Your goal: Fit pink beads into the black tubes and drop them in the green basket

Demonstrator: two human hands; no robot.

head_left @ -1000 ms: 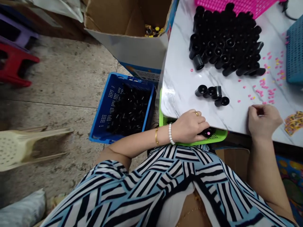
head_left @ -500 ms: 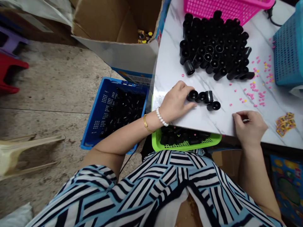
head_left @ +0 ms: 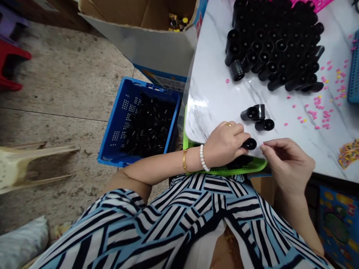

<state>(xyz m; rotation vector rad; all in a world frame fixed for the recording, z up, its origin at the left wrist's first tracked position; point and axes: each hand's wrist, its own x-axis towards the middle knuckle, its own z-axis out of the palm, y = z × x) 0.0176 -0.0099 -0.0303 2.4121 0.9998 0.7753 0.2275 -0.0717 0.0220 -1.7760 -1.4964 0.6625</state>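
One white table [head_left: 207, 108], one green basket [head_left: 259, 166] at its near edge; left hand [head_left: 226, 145] grasping one black cylinder [head_left: 249, 144] there; right hand [head_left: 290, 160] pinching one pink bead [head_left: 263, 144] near it; beyond, three loose cylinders [head_left: 264, 124]; farther, an uncountable cluster [head_left: 272, 48].

The black cylinders [head_left: 276, 48] look like smooth, glossy plastic.

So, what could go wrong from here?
The tiny pink piece at the right hand's fingertips could slip and might get lost among the scattered pink pieces on the table.

The black cylinder in the left hand is near the table edge; if dropped, it might land in the green basket below.

The left hand might also bump the small group of black cylinders just beyond it.
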